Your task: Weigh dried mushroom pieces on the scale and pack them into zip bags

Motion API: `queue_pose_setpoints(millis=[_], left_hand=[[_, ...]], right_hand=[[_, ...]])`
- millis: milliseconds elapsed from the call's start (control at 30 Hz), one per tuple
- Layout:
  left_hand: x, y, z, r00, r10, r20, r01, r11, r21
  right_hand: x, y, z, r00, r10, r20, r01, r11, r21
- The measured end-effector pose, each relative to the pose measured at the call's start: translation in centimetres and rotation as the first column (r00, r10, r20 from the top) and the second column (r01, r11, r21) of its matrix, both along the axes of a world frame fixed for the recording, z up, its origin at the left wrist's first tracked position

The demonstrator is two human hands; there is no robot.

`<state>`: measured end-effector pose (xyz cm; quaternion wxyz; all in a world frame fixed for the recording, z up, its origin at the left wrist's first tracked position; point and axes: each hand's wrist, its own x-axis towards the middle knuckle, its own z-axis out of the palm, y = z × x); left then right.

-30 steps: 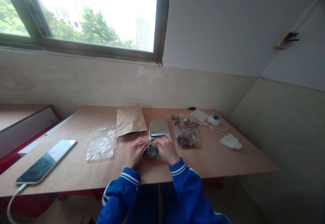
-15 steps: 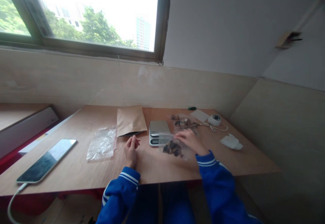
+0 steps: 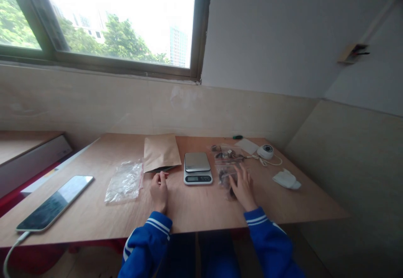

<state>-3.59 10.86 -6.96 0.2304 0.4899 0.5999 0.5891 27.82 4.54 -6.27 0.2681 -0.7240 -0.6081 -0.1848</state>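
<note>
My right hand (image 3: 242, 187) lies with fingers spread over a clear zip bag (image 3: 224, 176) of dark pieces, flat on the table to the right of the scale. Part of that bag is hidden under my fingers. My left hand (image 3: 159, 190) rests on the table with its fingers curled in and nothing seen in them. Its fingertips are by the slightly gaping lower edge of a brown paper pouch (image 3: 161, 152); I cannot tell if they touch it. Between my hands stands a white digital scale (image 3: 197, 168) with a bare metal plate.
A crumpled clear plastic bag (image 3: 124, 182) lies left of the pouch, and a phone (image 3: 55, 202) on a cable lies farther left. Behind my right hand are another bag with small parts (image 3: 228, 152), a white dome camera (image 3: 265, 151) with its cord, and a crumpled white tissue (image 3: 286, 179).
The zip bag of dark pieces, pinched over the scale's front corner before, now lies on the table to its right. My right hand has moved right and loosened; the scale is fully uncovered.
</note>
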Motion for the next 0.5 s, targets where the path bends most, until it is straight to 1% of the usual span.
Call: queue_pose_setpoints(millis=[67,100,167,200,267,300,367,400,433,467,500], left_hand=[[-0.3,0.5,0.0,0.985,0.136,-0.108,-0.133,0.99,0.038],[-0.4,0.8,0.0,0.965,0.198,-0.17,-0.191,0.98,0.058],[-0.7,1.4,0.1,0.916,0.264,-0.304,-0.252,0.965,0.076],[-0.9,1.8,0.1,0.893,0.264,-0.365,-0.254,0.964,0.075],[-1.4,2.5,0.1,0.859,0.225,-0.46,-0.222,0.973,0.061],[-1.7,2.9,0.0,0.846,0.203,-0.493,-0.202,0.978,0.055],[-2.3,3.7,-0.2,0.832,0.185,-0.523,-0.188,0.981,0.048],[-2.6,4.0,-0.4,0.833,0.184,-0.522,-0.188,0.981,0.046],[-2.9,4.3,-0.5,0.838,0.187,-0.513,-0.19,0.981,0.049],[-3.1,4.6,-0.6,0.845,0.194,-0.498,-0.19,0.98,0.06],[-3.2,4.6,-0.6,0.853,0.205,-0.48,-0.19,0.978,0.08]], right_hand=[[-0.9,0.1,-1.5,0.999,-0.03,-0.018,0.029,0.998,-0.056],[-1.1,0.4,-2.0,0.999,-0.039,-0.021,0.037,0.996,-0.087],[-0.9,1.3,-2.3,0.999,-0.042,-0.031,0.037,0.99,-0.136],[-0.7,1.8,-2.3,0.998,-0.039,-0.042,0.032,0.988,-0.154],[-0.5,2.7,-1.8,0.997,-0.04,-0.072,0.027,0.985,-0.169],[-0.6,3.0,-1.5,0.995,-0.047,-0.088,0.033,0.988,-0.153],[-1.5,3.0,-0.9,0.992,-0.033,-0.121,0.025,0.997,-0.067],[-2.4,2.8,-0.5,0.99,0.007,-0.138,-0.008,1.0,-0.007],[-3.6,2.5,-0.1,0.985,0.077,-0.155,-0.07,0.996,0.048],[-5.1,2.1,0.3,0.97,0.176,-0.169,-0.163,0.983,0.088],[-6.9,1.7,0.8,0.937,0.298,-0.182,-0.283,0.953,0.107]])
